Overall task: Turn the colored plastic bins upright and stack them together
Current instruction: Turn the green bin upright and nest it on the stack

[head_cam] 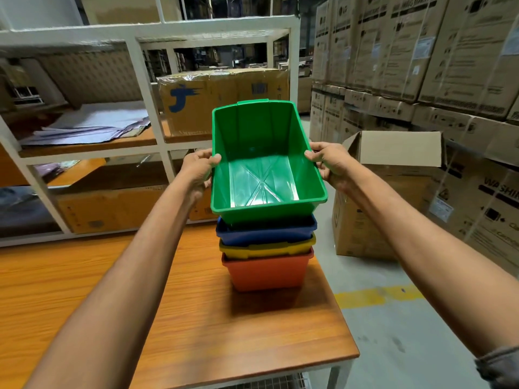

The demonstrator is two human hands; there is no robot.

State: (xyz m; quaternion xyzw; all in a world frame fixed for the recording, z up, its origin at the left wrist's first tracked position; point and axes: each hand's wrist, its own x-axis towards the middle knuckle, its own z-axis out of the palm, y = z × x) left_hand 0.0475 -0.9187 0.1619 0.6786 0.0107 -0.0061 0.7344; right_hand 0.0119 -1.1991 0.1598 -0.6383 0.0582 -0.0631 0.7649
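Observation:
A green bin (261,153) stands upright, mouth towards me, at the top of a nested stack. Below it sit a blue bin (266,233), a yellow bin (266,248) and an orange-red bin (266,272), which rests on the wooden table (140,290). My left hand (198,168) grips the green bin's left rim, thumb inside the edge. My right hand (330,162) grips its right rim the same way. The green bin tilts slightly and its base sits in the blue bin.
A white metal shelf rack (146,88) with papers and cardboard boxes stands behind the table. An open cardboard box (393,192) sits on the floor to the right, with stacked appliance cartons (421,51) behind it. The table's right edge is close beside the stack.

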